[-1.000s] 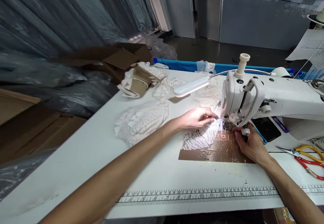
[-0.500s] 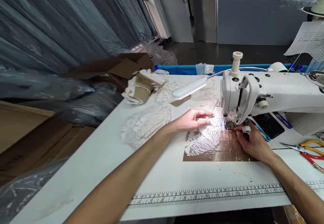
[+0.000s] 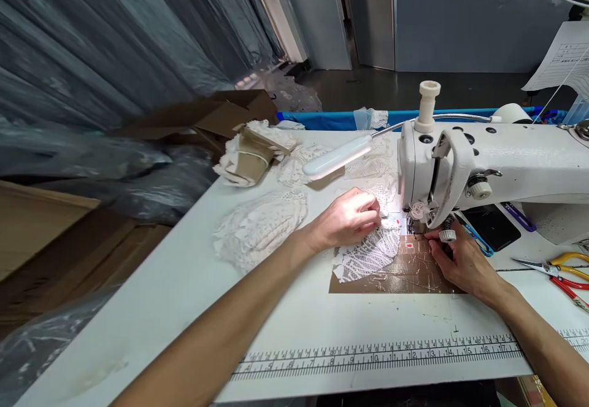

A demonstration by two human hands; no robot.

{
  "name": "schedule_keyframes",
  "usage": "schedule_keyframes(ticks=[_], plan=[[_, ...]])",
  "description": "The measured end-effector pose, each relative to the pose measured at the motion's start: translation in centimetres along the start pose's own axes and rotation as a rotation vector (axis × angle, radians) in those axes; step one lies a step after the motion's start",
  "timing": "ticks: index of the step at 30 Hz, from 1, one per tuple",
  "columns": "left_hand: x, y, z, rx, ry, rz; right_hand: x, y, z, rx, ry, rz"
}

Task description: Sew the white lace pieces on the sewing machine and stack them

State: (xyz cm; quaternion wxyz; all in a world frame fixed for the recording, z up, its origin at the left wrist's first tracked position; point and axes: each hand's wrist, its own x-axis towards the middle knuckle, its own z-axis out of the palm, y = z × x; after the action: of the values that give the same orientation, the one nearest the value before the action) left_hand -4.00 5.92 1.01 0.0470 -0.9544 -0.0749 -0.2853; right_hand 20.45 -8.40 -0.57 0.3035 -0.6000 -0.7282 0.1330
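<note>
My left hand (image 3: 350, 218) is closed, its curled fingers pinching the upper edge of a white lace piece (image 3: 370, 253). That lace lies on a brown, shiny plate (image 3: 409, 275) to the left of the needle area. My right hand (image 3: 462, 263) is at the right of the presser foot (image 3: 416, 226) of a white sewing machine (image 3: 510, 158). Its thumb and forefinger are drawn together there; what lies between them is hidden by the machine's parts. A long white lamp (image 3: 338, 156) hangs above the lace.
Lace stacks (image 3: 262, 226) and a tied lace bundle (image 3: 248, 155) lie at left. A phone (image 3: 492, 229) and yellow-and-red-handled snips (image 3: 559, 269) are at right. A printed ruler (image 3: 375, 358) runs along the table's front. Cardboard boxes (image 3: 230, 121) stand beyond the left edge.
My left hand's outstretched fingers have curled into a pinch, and the hand has shifted slightly left. The right hand stays by the presser foot. The view has shifted slightly.
</note>
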Motion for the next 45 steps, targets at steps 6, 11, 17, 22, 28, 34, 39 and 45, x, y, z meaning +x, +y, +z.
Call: schedule_keyframes(ticks=[6,11,17,22,28,34,39,45], plan=[[-0.4,0.0,0.3,0.188,-0.056,0.135,-0.2,0.1,0.0,-0.060,-0.021,-0.040],[-0.4,0.2,0.3,0.167,0.006,0.183,-0.2,0.1,-0.1,-0.098,-0.028,-0.065],[-0.8,0.1,0.5,0.159,0.028,0.156,-0.2,0.3,-0.1,-0.105,-0.034,-0.067],[-1.0,0.0,0.6,0.156,-0.037,0.108,-0.2,0.5,0.0,-0.114,-0.041,-0.050],[-0.4,0.0,0.4,0.155,-0.018,0.085,-0.1,0.4,-0.2,-0.095,-0.067,-0.019],[-0.7,-0.4,0.9,0.021,0.018,-0.010,0.0,0.6,0.0,-0.095,-0.059,-0.037],[-0.9,-0.7,0.6,-0.196,0.019,-0.126,0.0,0.7,0.1,-0.104,-0.053,-0.042],[-0.6,-1.5,-1.8,-0.301,0.258,-0.386,-0.1,0.7,0.0,-0.119,-0.061,-0.035]])
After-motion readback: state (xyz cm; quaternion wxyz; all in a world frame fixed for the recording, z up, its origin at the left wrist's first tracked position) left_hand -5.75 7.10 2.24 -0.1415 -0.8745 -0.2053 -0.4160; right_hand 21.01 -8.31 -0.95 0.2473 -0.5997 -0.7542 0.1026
